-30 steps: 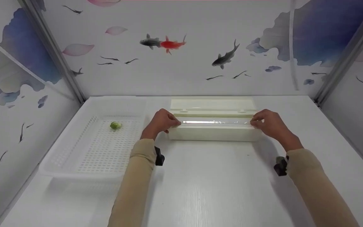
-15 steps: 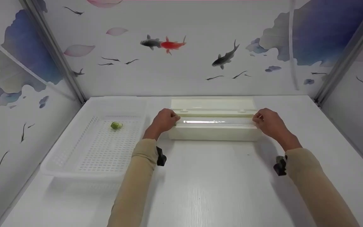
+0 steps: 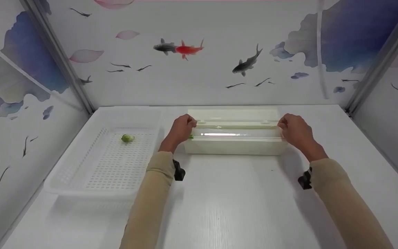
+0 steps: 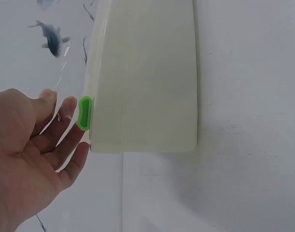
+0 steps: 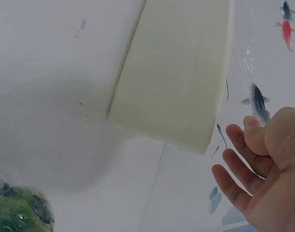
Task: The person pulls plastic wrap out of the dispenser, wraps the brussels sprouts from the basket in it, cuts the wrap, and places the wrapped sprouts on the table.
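Observation:
A cream cling film dispenser box [image 3: 235, 148] stands at the back of the table, its lid [image 3: 233, 113] raised behind it. The film roll [image 3: 233, 134] shines inside. My left hand [image 3: 181, 129] pinches one corner of the clear cling film [image 4: 64, 67] between thumb and index finger, above the box's left end. At the opposite end my right hand [image 3: 296, 130] pinches the other corner, with the film [image 5: 248, 55] stretched between both hands. The right hand's other fingers are loosely bent. A green slider cutter [image 4: 84, 114] sits at the box's left end, close to the left fingertips.
Left of the box is a white perforated basket [image 3: 55, 188] holding a small round green vegetable [image 3: 127, 138]. A film-wrapped green vegetable [image 5: 21, 210] lies on the table in the right wrist view's lower left corner. Printed panels [image 3: 212, 86] enclose the back and sides.
Both hands have moved up and slightly back from the box's front edge, drawing the film up with them. The green slider cutter now shows beside the left hand. Box and basket stay put.

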`<state>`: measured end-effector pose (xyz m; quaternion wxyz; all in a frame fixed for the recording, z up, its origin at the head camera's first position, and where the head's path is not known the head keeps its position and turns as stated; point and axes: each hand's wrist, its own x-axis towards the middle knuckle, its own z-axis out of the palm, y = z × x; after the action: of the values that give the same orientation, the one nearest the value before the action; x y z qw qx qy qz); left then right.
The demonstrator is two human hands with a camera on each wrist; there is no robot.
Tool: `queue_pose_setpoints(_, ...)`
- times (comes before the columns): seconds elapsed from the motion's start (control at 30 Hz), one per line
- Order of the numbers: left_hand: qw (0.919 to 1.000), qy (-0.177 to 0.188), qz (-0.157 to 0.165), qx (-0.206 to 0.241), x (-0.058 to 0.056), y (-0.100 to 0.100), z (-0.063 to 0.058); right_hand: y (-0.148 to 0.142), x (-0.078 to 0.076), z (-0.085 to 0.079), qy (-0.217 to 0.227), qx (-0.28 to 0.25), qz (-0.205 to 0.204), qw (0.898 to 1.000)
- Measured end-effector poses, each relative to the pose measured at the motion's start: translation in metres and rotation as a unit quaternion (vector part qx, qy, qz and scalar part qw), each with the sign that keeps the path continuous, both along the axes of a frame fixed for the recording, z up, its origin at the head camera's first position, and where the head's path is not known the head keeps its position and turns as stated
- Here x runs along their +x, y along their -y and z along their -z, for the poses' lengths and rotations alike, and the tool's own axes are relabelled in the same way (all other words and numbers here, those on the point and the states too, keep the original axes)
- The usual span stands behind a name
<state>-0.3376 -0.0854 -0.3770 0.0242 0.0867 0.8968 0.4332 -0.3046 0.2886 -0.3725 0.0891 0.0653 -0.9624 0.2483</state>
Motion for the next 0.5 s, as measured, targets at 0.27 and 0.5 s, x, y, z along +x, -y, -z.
queue_pose_setpoints(0.27,0.9997,-0.008,0.015,0.016,-0.001,0.003,-0.005,0.001,-0.001,-0.007,0.025,-0.043,0.014,0.999)
queue_pose_setpoints(0.5,0.9992,-0.016,0.010,0.036,-0.003,0.003,-0.012,-0.005,0.000,-0.007,0.023,-0.130,0.000,0.991)
